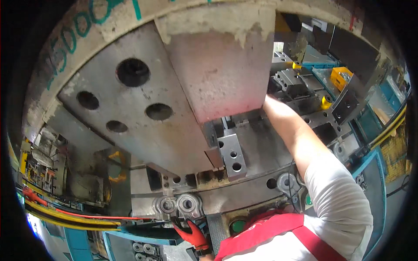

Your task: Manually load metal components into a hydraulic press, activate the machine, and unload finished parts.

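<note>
My left hand [192, 235], in a red-orange glove, is low in the middle of the head view. Thumb and fingers stand apart in a V, and I make out nothing held between them. Just beyond the fingertips, two ring-shaped metal parts [188, 204] lie side by side at the front edge of the machine bed [235, 191]. My right forearm [289, 126] stretches forward into the machine. A large steel block [222, 74] hides the right hand, so what it touches does not show. Close to that arm, on the bed, is a steel block with holes [233, 156].
A holed press ram plate [143, 95] hangs overhead on the left. Another ringed metal part [288, 183] lies at the bed's right front. Green buttons [238, 225] sit near my body. Several more ringed parts [146, 249] lie below left. A yellow bin [341, 78] stands far right.
</note>
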Available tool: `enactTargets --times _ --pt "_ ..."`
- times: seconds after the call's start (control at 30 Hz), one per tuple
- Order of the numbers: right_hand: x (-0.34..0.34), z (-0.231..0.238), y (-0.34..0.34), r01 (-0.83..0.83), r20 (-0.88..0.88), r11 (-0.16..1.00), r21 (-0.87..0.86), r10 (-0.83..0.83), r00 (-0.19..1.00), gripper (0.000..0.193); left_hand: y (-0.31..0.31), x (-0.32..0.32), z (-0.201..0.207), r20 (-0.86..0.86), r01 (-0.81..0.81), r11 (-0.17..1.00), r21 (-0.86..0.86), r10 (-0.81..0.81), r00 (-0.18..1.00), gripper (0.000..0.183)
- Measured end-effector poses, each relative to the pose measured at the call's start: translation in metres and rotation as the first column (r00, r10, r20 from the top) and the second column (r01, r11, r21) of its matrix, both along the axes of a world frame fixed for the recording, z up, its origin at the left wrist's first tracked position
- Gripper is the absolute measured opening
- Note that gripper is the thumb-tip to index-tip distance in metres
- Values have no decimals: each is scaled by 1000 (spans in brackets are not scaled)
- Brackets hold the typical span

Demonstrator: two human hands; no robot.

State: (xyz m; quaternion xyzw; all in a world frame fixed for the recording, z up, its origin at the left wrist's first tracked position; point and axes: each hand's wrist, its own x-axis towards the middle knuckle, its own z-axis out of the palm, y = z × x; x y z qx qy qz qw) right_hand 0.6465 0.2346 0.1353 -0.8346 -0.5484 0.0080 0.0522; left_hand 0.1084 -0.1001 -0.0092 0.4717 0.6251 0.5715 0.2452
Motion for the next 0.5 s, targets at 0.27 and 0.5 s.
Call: enactTargets --times 0.27,0.5 --pt "-145 57 -173 60 -90 959 277 -36 995 88 -33 -10 -3 192 -99 992 78 83 978 54" --pt "-176 7 -427 -58 -522 820 570 415 745 61 -78 -3 -51 408 311 868 -388 -140 902 63"
